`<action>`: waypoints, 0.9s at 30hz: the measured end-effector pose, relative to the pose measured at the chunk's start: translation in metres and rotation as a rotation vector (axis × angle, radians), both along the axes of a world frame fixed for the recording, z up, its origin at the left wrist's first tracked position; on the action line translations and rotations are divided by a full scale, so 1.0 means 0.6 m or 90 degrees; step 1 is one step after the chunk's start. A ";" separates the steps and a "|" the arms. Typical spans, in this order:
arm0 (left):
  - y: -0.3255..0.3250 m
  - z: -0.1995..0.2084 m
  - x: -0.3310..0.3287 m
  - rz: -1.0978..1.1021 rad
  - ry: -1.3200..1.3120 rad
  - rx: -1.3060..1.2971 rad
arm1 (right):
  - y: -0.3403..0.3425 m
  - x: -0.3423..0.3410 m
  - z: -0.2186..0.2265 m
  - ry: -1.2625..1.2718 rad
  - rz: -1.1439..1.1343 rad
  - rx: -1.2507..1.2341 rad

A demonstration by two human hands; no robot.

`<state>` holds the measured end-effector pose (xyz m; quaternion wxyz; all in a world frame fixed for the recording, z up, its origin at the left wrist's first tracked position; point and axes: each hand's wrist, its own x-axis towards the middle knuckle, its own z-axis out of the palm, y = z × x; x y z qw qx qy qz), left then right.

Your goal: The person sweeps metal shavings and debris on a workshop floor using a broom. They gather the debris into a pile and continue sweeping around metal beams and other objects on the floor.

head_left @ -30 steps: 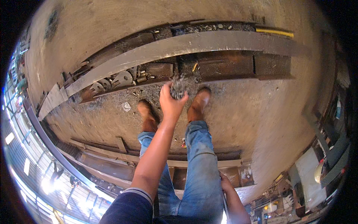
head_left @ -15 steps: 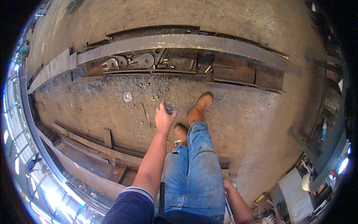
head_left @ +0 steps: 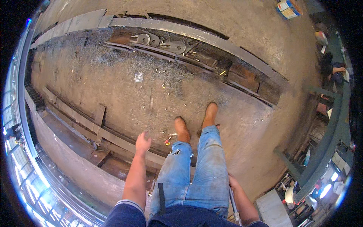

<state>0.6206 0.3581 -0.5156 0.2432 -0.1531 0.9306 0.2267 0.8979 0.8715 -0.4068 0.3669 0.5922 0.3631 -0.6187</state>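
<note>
My left hand (head_left: 143, 143) hangs in the air left of my left knee, slightly blurred, its fingers loosely apart and nothing visible in them. Below it is a long rusty steel beam (head_left: 124, 150) on the ground. My right hand (head_left: 233, 183) is low beside my right thigh, closed around the upper part of a slim grey metal rod (head_left: 233, 204) that runs back along the forearm; my leg hides most of its fingers. My brown boots (head_left: 182, 129) stand on the dirt floor among metal shavings and small cylindrical pieces.
Ahead lies a long steel beam (head_left: 172, 28) with a channel holding flat hooked plates (head_left: 174, 46). A clear plastic scrap (head_left: 139, 77) and a small red-and-yellow object (head_left: 167, 142) lie on the floor. A bucket (head_left: 289, 9) stands far right; another person (head_left: 332, 70) is at the right edge.
My left hand has drawn back and left, away from the shavings ahead of my boots. The view has turned, and my feet stand farther apart. The rod stays by my right hand.
</note>
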 end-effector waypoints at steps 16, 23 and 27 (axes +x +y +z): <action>0.372 0.037 0.155 -0.144 -0.221 0.142 | 0.358 -0.083 -0.018 -0.066 0.174 0.246; 0.795 0.274 -0.011 -0.351 -0.026 0.734 | 0.329 -0.276 -0.090 0.173 0.165 0.238; 0.843 0.317 -0.028 -0.148 0.036 0.736 | 0.295 -0.276 -0.138 0.392 0.365 0.351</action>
